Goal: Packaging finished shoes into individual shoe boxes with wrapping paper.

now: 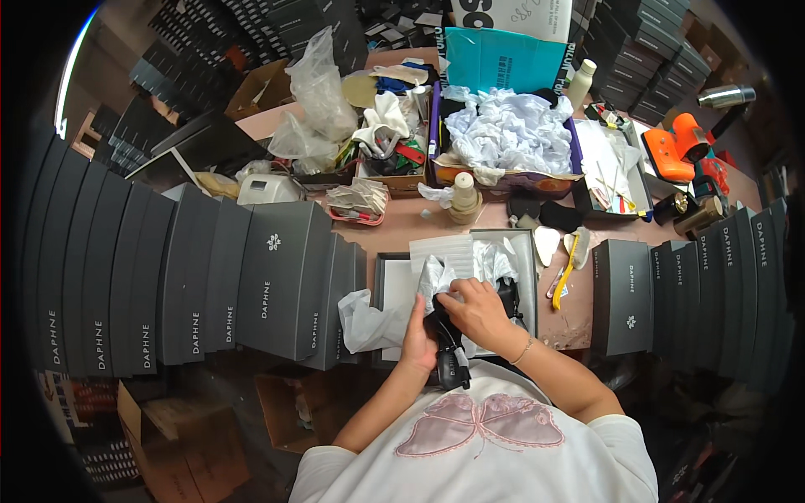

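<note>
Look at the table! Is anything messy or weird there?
It looks untidy. White tissue flops over the left edge of the grey tray, left of the left hand, instead of lying inside. Farther back, crumpled paper is heaped above the rim of the purple box, as if overstuffed. I can't see anything clearly broken.

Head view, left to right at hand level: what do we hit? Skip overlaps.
Left row of dark grey boxes → loose white paper → left hand → right hand → yellow-handled brush → right row of dark grey boxes
</note>
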Demonstrator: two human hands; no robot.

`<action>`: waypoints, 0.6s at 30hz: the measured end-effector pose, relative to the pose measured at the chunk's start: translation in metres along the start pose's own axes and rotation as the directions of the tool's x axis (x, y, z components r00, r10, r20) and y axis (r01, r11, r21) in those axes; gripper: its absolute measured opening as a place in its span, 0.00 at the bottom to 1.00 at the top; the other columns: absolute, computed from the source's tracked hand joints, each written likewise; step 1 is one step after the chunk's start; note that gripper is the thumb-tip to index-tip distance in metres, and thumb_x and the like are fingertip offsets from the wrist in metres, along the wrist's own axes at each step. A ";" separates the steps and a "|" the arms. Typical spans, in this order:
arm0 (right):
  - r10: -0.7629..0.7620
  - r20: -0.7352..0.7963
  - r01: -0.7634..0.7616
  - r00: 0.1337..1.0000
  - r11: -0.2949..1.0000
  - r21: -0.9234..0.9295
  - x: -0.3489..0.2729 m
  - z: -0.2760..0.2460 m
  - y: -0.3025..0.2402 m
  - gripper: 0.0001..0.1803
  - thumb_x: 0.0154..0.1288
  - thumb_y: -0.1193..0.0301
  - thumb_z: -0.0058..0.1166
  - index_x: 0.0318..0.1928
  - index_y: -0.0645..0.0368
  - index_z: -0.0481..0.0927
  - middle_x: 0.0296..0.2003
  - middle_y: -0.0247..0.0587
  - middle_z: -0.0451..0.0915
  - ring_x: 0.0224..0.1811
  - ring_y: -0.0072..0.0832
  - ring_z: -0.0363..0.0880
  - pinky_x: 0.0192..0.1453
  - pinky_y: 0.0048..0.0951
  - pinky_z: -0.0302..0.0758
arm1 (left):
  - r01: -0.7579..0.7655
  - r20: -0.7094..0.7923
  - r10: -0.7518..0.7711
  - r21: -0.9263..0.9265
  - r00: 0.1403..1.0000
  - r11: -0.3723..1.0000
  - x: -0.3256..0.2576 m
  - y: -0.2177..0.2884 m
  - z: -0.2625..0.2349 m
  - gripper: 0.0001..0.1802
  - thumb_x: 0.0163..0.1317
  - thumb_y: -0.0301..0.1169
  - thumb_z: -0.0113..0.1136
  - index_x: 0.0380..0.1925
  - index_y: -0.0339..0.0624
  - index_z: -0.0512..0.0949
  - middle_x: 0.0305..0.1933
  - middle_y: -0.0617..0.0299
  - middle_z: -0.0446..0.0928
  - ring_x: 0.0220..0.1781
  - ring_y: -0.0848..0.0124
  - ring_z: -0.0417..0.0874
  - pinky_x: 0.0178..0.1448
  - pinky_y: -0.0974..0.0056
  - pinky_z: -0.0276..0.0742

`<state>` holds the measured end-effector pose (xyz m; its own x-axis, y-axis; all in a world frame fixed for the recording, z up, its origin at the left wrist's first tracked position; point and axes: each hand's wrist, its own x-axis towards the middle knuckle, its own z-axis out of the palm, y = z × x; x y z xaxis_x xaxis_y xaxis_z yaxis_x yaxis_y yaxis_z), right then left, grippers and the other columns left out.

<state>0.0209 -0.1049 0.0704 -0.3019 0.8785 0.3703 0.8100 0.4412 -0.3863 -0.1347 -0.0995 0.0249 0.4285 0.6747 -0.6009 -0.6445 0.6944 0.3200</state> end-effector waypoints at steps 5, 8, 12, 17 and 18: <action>-0.014 0.268 0.091 0.963 0.957 -0.276 -0.001 0.023 -0.003 0.09 0.56 0.68 0.51 0.38 0.57 0.76 0.31 0.36 0.72 0.29 0.30 0.78 0.33 0.31 0.73 | -0.185 -0.125 0.213 0.205 0.969 0.961 0.009 -0.018 0.001 0.21 0.64 0.45 0.58 0.50 0.44 0.73 0.47 0.59 0.77 0.51 0.67 0.78 0.54 0.60 0.76; -0.101 0.277 0.171 0.956 0.956 -0.240 0.006 0.037 0.007 0.06 0.55 0.69 0.51 0.33 0.57 0.74 0.29 0.38 0.73 0.26 0.29 0.79 0.31 0.29 0.76 | -0.183 -0.151 0.205 0.152 0.967 0.971 0.009 -0.015 0.000 0.19 0.65 0.45 0.57 0.47 0.44 0.73 0.48 0.58 0.77 0.50 0.67 0.78 0.53 0.60 0.76; -0.127 0.275 0.166 0.953 0.978 -0.123 0.008 0.033 0.014 0.06 0.54 0.72 0.53 0.33 0.58 0.73 0.29 0.40 0.73 0.28 0.33 0.79 0.32 0.30 0.76 | -0.163 -0.137 0.183 0.145 0.973 0.976 0.009 -0.012 -0.004 0.21 0.64 0.48 0.57 0.46 0.43 0.73 0.47 0.57 0.77 0.48 0.66 0.79 0.51 0.58 0.77; 0.013 0.114 -0.065 0.993 0.881 0.468 -0.002 -0.001 0.031 0.07 0.58 0.75 0.56 0.34 0.58 0.71 0.32 0.40 0.73 0.32 0.32 0.77 0.37 0.27 0.75 | 0.063 -0.002 -0.063 0.016 0.998 0.998 0.007 0.010 -0.011 0.27 0.64 0.50 0.55 0.52 0.40 0.71 0.47 0.53 0.78 0.47 0.60 0.81 0.52 0.51 0.80; 0.141 0.245 -0.271 0.959 0.704 0.657 -0.012 -0.001 0.045 0.07 0.62 0.74 0.56 0.35 0.57 0.70 0.34 0.37 0.74 0.34 0.29 0.77 0.39 0.27 0.76 | 0.095 0.079 -0.093 -0.017 0.993 0.995 0.004 0.017 -0.012 0.28 0.64 0.50 0.54 0.53 0.39 0.70 0.49 0.51 0.77 0.50 0.58 0.80 0.54 0.47 0.78</action>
<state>0.0620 -0.0954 0.0496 -0.2985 0.9498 0.0936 0.3217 0.1924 -0.9271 -0.1516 -0.0878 0.0189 0.5352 0.6247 -0.5686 -0.6114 0.7510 0.2495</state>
